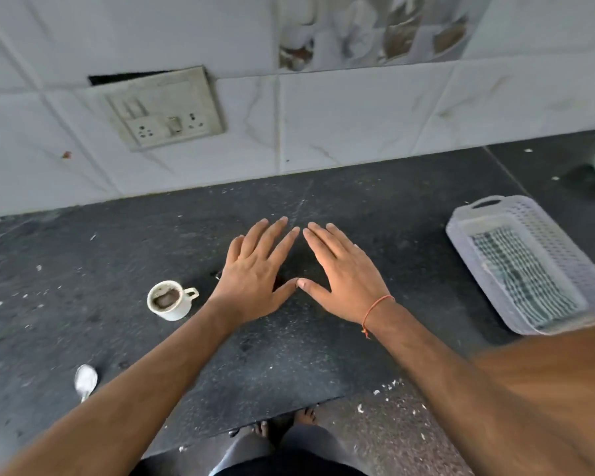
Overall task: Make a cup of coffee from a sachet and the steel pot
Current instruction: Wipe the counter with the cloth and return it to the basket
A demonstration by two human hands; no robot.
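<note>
Both hands flat, left hand; right hand; thumbs touching

basket: pale plastic basket near the right edge of the dark bench
socket: switch plate on tiled wall

Dark speckled stone counter, small white ceramic cup of coffee, white plastic spoon, pale lilac perforated plastic basket, scattered white crumbs

Bare forearms; orange thread bracelet; bare feet
</note>
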